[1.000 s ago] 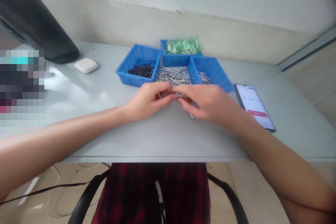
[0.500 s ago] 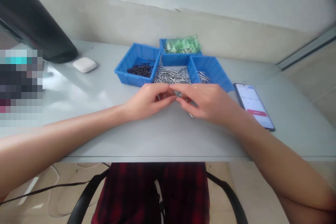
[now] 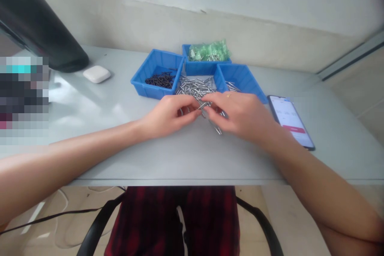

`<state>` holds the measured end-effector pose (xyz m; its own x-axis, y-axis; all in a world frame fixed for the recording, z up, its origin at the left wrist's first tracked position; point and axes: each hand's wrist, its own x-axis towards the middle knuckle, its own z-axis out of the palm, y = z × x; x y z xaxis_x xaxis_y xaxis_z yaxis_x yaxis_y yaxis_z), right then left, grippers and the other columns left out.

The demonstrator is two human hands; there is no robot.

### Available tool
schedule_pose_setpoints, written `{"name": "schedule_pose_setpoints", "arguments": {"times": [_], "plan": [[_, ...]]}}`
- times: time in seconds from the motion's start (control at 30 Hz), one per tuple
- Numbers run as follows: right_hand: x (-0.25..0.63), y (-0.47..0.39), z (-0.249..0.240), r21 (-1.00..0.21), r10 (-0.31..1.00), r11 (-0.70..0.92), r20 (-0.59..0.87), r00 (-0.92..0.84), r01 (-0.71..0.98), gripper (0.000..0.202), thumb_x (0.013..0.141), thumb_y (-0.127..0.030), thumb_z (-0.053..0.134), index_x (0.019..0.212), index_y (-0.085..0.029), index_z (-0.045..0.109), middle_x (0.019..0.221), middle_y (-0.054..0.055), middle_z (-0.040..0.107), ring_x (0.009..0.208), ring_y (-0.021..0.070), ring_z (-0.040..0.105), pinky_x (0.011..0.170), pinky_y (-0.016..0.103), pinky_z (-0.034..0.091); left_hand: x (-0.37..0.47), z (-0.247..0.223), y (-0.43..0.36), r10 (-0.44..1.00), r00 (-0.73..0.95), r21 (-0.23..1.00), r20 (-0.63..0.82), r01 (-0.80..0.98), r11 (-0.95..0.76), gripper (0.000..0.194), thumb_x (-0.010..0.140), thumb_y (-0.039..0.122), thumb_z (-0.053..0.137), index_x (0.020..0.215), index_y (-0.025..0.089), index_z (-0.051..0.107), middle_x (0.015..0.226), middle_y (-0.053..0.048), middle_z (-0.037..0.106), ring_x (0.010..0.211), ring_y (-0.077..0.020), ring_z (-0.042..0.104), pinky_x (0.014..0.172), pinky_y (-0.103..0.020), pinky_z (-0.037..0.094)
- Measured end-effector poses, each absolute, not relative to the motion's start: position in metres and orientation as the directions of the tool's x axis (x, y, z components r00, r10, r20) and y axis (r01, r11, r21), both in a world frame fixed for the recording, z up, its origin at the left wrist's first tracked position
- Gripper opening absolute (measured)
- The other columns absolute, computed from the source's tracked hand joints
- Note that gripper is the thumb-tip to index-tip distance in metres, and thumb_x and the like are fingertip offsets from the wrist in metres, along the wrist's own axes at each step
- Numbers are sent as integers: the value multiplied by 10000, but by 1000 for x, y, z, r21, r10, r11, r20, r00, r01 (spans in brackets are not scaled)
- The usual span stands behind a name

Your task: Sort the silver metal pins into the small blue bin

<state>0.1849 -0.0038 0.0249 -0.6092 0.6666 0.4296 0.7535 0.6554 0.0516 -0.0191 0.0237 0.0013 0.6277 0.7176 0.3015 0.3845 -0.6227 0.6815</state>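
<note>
A loose pile of silver metal pins (image 3: pixel 196 86) lies on the table between the blue bins, and some reach forward beneath my hands. My left hand (image 3: pixel 171 116) is at the pile's front left, thumb and forefinger pinched on a silver pin (image 3: pixel 203 105). Just right of it, my right hand (image 3: pixel 237 116) has thumb and forefinger apart over the pins; its other fingers are partly hidden, and I cannot make out whether they hold anything. Several pins stick out below my right thumb.
Blue bins hold dark screws (image 3: pixel 160 80), green bags (image 3: pixel 210 51) and, in the right bin (image 3: pixel 244 78), a few silver pins. A phone (image 3: pixel 291 122) lies at right, a white case (image 3: pixel 97 74) and a dark cylinder (image 3: pixel 57 36) at left.
My right hand has drawn slightly right, away from my left fingertips, and its thumb and forefinger have parted. The pin in my left fingertips now shows. My left hand has barely moved.
</note>
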Motion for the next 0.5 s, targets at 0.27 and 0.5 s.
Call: {"name": "schedule_pose_setpoints", "arguments": {"times": [0.27, 0.5], "plan": [[187, -3, 21, 72, 640, 700, 376, -670, 710, 249, 919, -242, 427, 1025, -165, 639, 736, 28, 651, 673, 152, 575, 572, 267, 332, -19, 1, 24, 712, 629, 679, 312, 376, -630, 160, 878, 276, 547, 821, 146, 622, 686, 28, 604, 606, -66, 526, 565, -156, 407], [186, -4, 22, 72, 643, 699, 372, -669, 711, 259, 926, -244, 414, 1037, -167, 635, 741, 30, 656, 682, 151, 580, 571, 260, 325, -20, 1, 24, 707, 644, 675, 290, 386, -629, 153, 878, 269, 544, 810, 149, 611, 683, 32, 602, 594, -62, 511, 562, -159, 393]]}}
